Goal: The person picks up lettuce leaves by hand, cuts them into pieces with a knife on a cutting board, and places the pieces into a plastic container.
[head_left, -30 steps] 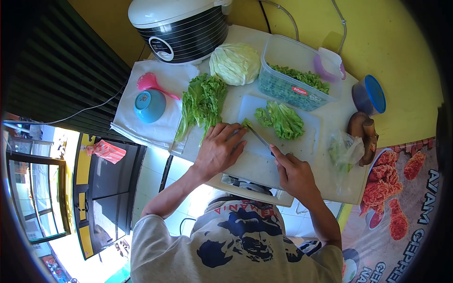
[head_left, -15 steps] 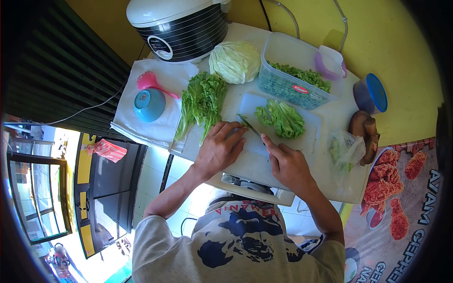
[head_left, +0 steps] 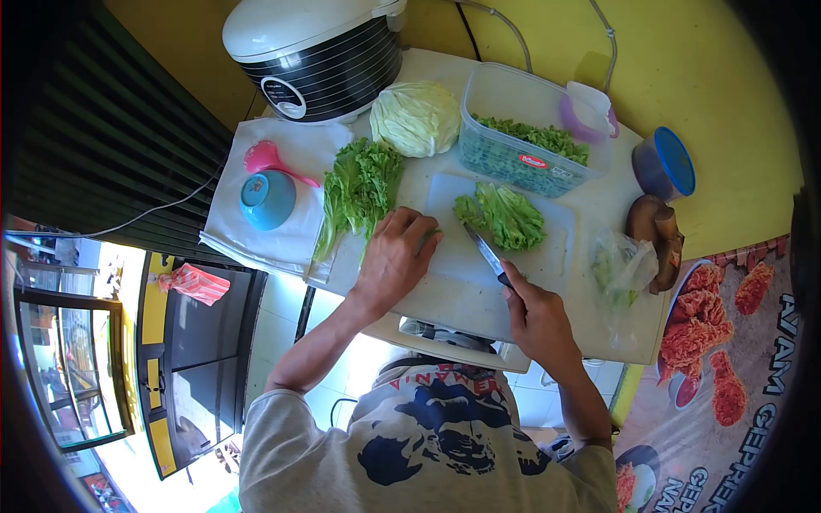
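Head camera view: our left hand (head_left: 398, 256) rests palm down, its fingers bent and close together, with a small green leaf scrap (head_left: 434, 232) at the fingertips; we cannot tell whether they pinch it or just cover it. Our right hand (head_left: 540, 329) is closed around the dark handle of a slim steel knife (head_left: 484, 250), forefinger along the top, the blade slanting toward loose, frilly green lettuce leaves (head_left: 516, 221). These leaves lie on a pale, translucent cutting board (head_left: 558, 248) on the white counter (head_left: 466, 306), with a fuller, leafy green bunch (head_left: 363, 184) to the left.

We judge the leaves very light, limp and easily bruised, perhaps slippery if damp; the thicker rib ends should give the surest hold, with a flat, gentle press and fingertips tucked back. The knife is stiff and slender, safe to grip only by its handle. The board looks thin but firm; we would steady it at 1 edge, as it may slide.

Behind, the round, pale green cabbage (head_left: 415, 120) seems dense and heavier, liable to roll, so we would cup it with 2 hands. The clear plastic tub of cut greens (head_left: 569, 181) probably flexes at its walls; we would lift it from below.
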{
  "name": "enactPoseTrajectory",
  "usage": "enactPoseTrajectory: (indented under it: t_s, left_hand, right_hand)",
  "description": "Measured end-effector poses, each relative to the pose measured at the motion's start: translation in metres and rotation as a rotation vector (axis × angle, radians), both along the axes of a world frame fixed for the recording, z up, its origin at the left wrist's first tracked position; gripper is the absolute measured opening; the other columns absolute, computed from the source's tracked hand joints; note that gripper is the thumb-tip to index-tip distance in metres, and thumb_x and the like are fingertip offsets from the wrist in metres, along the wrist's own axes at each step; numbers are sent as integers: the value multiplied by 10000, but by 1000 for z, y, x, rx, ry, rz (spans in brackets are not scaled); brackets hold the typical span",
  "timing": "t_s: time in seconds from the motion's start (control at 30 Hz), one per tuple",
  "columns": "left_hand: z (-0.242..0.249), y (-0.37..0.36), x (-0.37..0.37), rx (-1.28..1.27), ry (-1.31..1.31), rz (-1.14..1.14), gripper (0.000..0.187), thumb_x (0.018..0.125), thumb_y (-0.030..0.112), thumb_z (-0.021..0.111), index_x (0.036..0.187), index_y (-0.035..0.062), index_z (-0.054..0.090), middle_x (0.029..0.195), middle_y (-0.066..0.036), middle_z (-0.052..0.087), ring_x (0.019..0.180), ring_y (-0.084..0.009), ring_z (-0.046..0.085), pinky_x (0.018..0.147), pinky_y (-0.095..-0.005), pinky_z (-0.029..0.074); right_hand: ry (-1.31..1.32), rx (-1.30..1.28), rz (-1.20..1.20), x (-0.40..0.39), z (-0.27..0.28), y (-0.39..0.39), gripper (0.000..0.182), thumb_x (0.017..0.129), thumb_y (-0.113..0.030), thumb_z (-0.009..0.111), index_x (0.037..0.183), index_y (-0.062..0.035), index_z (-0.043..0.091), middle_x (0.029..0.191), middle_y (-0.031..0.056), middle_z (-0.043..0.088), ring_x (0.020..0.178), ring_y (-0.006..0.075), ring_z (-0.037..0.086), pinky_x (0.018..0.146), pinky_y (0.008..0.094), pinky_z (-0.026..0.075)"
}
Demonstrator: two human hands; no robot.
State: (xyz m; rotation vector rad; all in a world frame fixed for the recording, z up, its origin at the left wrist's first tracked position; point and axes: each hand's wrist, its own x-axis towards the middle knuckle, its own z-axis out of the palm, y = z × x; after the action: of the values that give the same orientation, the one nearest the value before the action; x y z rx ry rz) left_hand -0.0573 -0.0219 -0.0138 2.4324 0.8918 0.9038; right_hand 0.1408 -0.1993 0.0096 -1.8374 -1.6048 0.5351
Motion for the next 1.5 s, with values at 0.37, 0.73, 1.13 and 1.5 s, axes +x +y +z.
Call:
enactPoseTrajectory:
  t_s: [0.37, 0.73, 1.13, 1.5]
  left_hand:
    - [11, 9, 3, -235, -13, -46, 100, 975, 87, 694, 1013, -5, 680, 975, -154, 697, 861, -298, 686, 780, -393, 517]
    - [29, -19, 49, -898, -250, -467, 154, 1006, 39, 702, 1113, 13, 595, 1001, -50, 691, 961, -113, 672, 879, -297, 546]
    - [19, 23, 50, -401, -158, -228, 284, 928, 92, 791, 1182, 4, 698, 1049, -104, 730, 936, -196, 719, 862, -319, 563]
    - [13, 27, 46, -41, 98, -284, 452, 836, 214, 864, 1220, 33, 708, 1240, -168, 664, 1147, -362, 660, 978, -447, 553]
  right_hand:
    - [80, -217, -34, 21, 38, -28, 219, 1008, -76, 628, 1202, 24, 606, 767, 229, 662, 598, 371, 641, 608, 457, 494]
    - [374, 216, -236, -2, 10, 9, 235, 940, -93, 781, 1148, -14, 707, 808, 32, 691, 594, 55, 522, 555, 242, 414]
    - [142, 376, -555, 30, 24, -28, 90, 938, -39, 753, 1011, -22, 702, 738, -4, 627, 622, 34, 478, 558, 232, 383]
    - [-409, -15, -854, 120, 47, -94, 172, 929, -18, 660, 1082, 44, 705, 899, 213, 736, 793, 276, 731, 717, 389, 543]
